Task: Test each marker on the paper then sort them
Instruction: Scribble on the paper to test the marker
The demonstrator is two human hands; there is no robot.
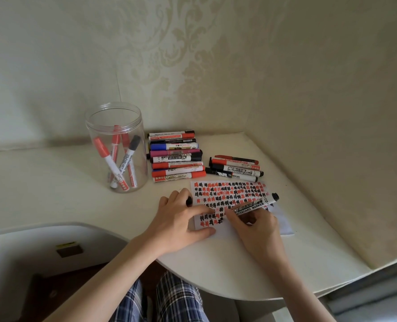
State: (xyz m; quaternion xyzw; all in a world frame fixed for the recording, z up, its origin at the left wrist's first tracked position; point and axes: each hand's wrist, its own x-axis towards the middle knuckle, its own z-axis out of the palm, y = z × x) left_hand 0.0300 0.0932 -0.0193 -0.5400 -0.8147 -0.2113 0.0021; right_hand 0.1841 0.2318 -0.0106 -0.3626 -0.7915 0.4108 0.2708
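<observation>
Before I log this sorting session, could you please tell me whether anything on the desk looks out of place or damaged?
Nothing stands out. The paper lies flat, crowded with red and black test marks; two marker groups lie in tidy rows, and the jar stands upright.

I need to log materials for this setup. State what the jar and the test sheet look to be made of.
The jar: clear, glossy plastic by the look, though glass cannot be ruled out; the markers inside show through its wall. The test sheet: thin, matte white paper, lying flat on the table and covered in red and black ink marks.
</observation>
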